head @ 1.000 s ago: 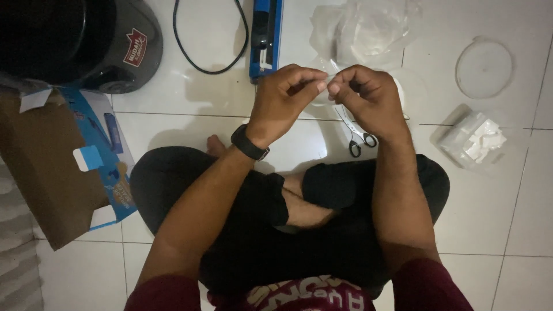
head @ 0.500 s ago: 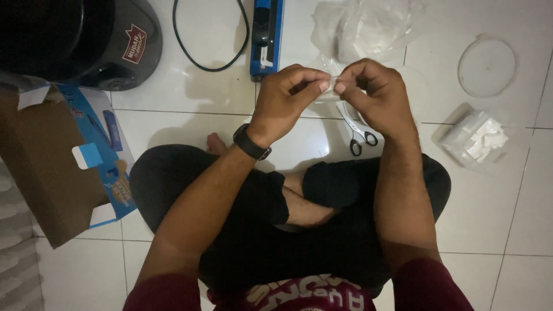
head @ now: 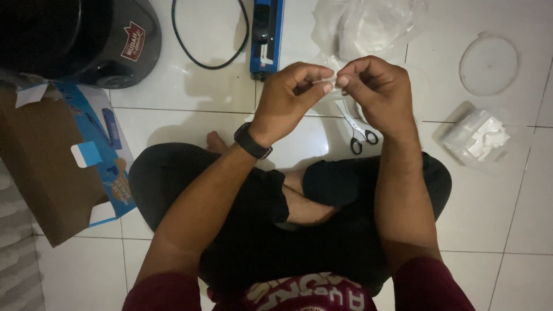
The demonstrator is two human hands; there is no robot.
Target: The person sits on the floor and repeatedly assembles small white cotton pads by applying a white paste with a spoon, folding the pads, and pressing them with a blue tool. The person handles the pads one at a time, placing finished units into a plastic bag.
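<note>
Hands: your left hand (head: 288, 101) and right hand (head: 377, 92) meet above the white tiled floor (head: 190, 115), fingertips pinched on a small clear plastic piece (head: 329, 86) between them.
Scissors: scissors (head: 358, 131) lie on the floor just below your right hand.
Nearby: blue sealer (head: 266, 34), clear bags (head: 368, 23), round lid (head: 488, 64), cardboard box (head: 46, 167).

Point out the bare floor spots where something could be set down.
Bare tile lies between the black cable and the person's knee, and right of the packet of white pieces. It is crowded around the scissors, plastic bags and blue sealer.
</note>
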